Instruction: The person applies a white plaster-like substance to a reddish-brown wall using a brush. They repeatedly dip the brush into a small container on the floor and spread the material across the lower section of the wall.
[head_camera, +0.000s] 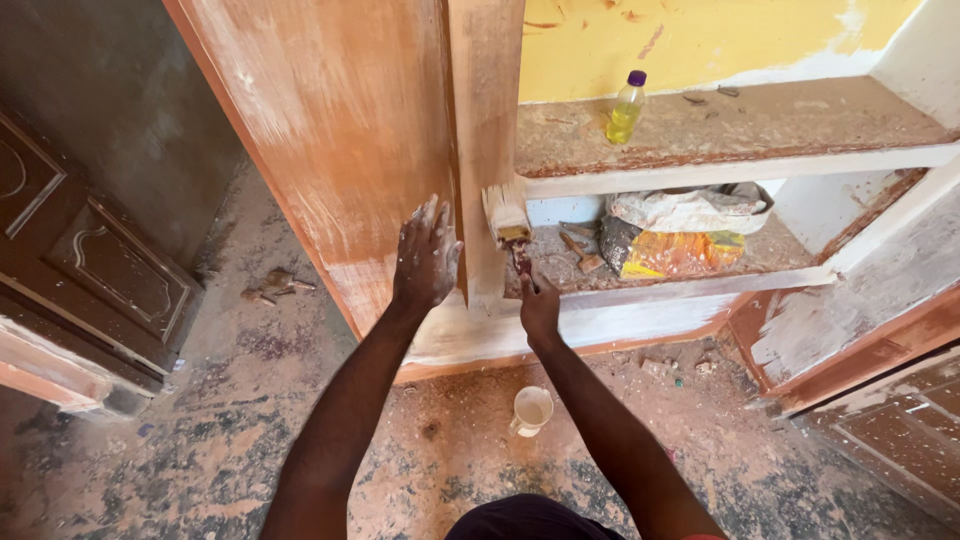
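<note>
My right hand (540, 312) is closed around the handle of a paintbrush (510, 222), whose pale bristles press flat against the narrow edge of the open cabinet door (340, 130). My left hand (425, 255) holds nothing: its fingers are spread and the palm lies flat on the door's broad, white-smeared face, just beside the brush. Both hands are dusted with white.

Past the brush I see 2 shelves in the wall recess. The lower shelf (700, 282) carries an orange plastic bag (680, 252) with a crumpled pale sack (690, 208) on top of it. The upper shelf (740, 125) holds 1 clear bottle (626, 108) of yellowish liquid with a purple cap.

Below my arms, 1 small white cup (531, 410) stands on the dusty floor (200, 440). A dark carved door panel (90, 270) leans at far left.
</note>
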